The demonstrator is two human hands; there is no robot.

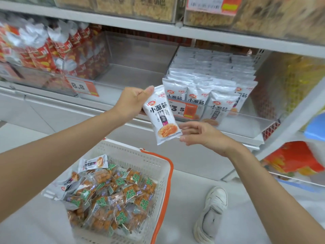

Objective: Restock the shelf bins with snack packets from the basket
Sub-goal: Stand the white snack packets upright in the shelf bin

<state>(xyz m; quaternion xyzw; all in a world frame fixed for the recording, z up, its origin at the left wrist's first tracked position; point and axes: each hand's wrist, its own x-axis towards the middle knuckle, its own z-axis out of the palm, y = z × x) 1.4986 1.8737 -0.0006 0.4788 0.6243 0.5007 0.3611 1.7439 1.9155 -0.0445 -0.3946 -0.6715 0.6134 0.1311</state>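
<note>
My left hand [132, 101] grips a white snack packet [161, 118] by its upper left edge, holding it upright in front of the shelf. My right hand [202, 135] sits just right of the packet's lower corner, fingers loosely extended and touching its edge. Right behind is a clear shelf bin [246, 124] filled with rows of the same white packets [211, 81]. Below, a white basket [140, 155] with an orange handle holds several orange-and-green packets [114, 199] and another white packet [93, 163].
An empty clear bin [133, 73] stands left of the white-packet bin. Further left is a bin of red packets [44, 55]. Orange price tags [84, 88] hang on the shelf edge. A white shoe [211, 213] rests on the floor right of the basket.
</note>
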